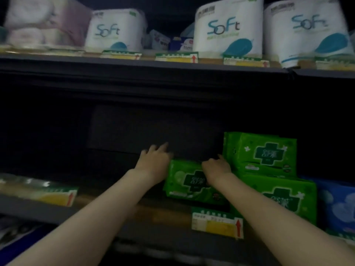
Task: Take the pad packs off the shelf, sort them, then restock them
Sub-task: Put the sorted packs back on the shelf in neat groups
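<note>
Both bare forearms stretched into a dim, dark-walled shelf (57, 212). Left hand (153, 164) at the left edge of a flat, glossy green pad pack (190, 181), fingers loosely spread toward the dark back wall, palm against the pack's side, nothing clamped. Right hand (217, 167) on the top edge of the same pack, fingers curled over it in a grip on the soft plastic wrap. Pack standing upright near the shelf front, dark cross-shaped emblem on its face. Just right of it, two more green packs: a stacked upper pack (261, 152) upright above a lower pack (282, 196). Further right, a blue pack (338, 204), crinkly film. Below the held pack, a yellow-and-white price tag (217, 225) with a red arrow. Above, plump white "Soft" tissue rolls (228, 25) in shiny wrap.
</note>
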### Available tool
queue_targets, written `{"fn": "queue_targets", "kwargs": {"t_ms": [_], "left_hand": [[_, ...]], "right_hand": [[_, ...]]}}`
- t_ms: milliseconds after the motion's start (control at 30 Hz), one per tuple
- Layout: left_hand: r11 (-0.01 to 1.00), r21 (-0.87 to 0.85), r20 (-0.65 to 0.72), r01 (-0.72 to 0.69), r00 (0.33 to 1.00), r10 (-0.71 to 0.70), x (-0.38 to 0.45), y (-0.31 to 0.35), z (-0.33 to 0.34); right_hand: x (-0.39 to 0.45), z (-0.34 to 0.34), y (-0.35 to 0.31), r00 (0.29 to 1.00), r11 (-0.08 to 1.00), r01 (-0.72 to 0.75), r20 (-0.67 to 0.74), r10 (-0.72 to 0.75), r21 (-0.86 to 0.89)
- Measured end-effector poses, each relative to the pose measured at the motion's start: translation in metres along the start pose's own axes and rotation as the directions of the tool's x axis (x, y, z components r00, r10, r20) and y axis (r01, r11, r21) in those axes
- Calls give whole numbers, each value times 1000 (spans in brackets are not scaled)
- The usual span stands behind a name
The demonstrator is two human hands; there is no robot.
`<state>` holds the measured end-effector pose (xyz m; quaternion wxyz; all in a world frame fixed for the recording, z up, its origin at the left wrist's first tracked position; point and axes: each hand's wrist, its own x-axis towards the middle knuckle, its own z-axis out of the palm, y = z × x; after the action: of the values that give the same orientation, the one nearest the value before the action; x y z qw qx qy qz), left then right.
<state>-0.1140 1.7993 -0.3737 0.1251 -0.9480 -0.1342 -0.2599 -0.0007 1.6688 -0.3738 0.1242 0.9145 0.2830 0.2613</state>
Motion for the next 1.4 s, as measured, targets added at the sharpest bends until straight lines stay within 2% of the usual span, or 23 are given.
{"fn": "queue_targets", "kwargs": {"t_ms": [67, 100, 133, 167, 233, 267, 400, 467, 533, 567, 600, 667, 733, 800, 867, 1000, 1067, 1133, 1200, 1300, 1400], "left_hand": [[996, -90, -258, -11, 966, -13, -34, -21, -9], [988, -144, -423, -55, 906, -11, -54, -34, -8], [980, -170, -576, -107, 818, -10, -75, -48, -3], [973, -187, -665, -138, 746, -22, -98, -61, 3], [968, -209, -731, -142, 680, -58, -147, -90, 19], [971, -212, -728, -106, 681, -85, -172, -105, 30], [967, -235, -581, 98, 784, -221, -288, -163, 95], [983, -128, -437, 128, 883, -172, -357, -190, 139], [987, -14, -212, 161, 964, -161, -425, -217, 184], [977, 2, -79, 215, 974, -214, -456, -230, 204], [957, 4, 55, 292, 955, -291, -482, -241, 223], [890, 30, 326, 454, 837, -438, -522, -256, 256], [847, 110, 576, 520, 661, -480, -548, -262, 282], [848, 140, 719, 512, 536, -442, -564, -262, 303], [863, 124, 762, 490, 510, -399, -566, -260, 321], [899, 60, 762, 433, 562, -322, -552, -262, 359], [907, 32, 774, 421, 563, -289, -549, -260, 379], [897, 22, 773, 442, 561, -295, -551, -257, 398], [874, 10, 734, 486, 590, -337, -551, -255, 413], [844, -22, 699, 536, 611, -370, -548, -259, 420], [859, -37, 729, 511, 601, -327, -544, -265, 415]], "right_hand": [[-18, -10, -9, 987, 999, 12, -160, -5, 40], [-29, -16, -18, 946, 992, 60, -322, -21, 112], [-41, -21, -32, 865, 966, 149, -500, -25, 210], [-56, -25, -48, 758, 913, 289, -651, -33, 289], [-95, -31, -90, 527, 774, 567, -846, -79, 281], [-115, -27, -115, 460, 705, 668, -876, -144, 235], [-194, 27, -230, 360, 423, 892, -817, -451, 159], [-226, 73, -288, 379, 338, 919, -690, -616, 203], [-250, 118, -341, 404, 305, 913, -491, -772, 271], [-256, 134, -365, 406, 297, 904, -401, -822, 307], [-263, 147, -387, 404, 298, 894, -312, -860, 335], [-274, 169, -427, 369, 292, 870, -132, -920, 397], [-280, 186, -462, 307, 295, 829, 53, -950, 475], [-286, 202, -498, 297, 295, 818, 76, -952, 493], [-289, 219, -533, 324, 329, 794, 103, -941, 511], [-287, 242, -586, 477, 500, 663, 200, -856, 557], [-287, 253, -604, 524, 574, 566, 280, -804, 591], [-290, 261, -622, 566, 601, 447, 311, -764, 663], [-290, 264, -637, 617, 609, 389, 296, -730, 691], [-288, 266, -651, 649, 671, 405, 321, -690, 622], [-287, 262, -660, 644, 724, 396, 391, -658, 565]]}}
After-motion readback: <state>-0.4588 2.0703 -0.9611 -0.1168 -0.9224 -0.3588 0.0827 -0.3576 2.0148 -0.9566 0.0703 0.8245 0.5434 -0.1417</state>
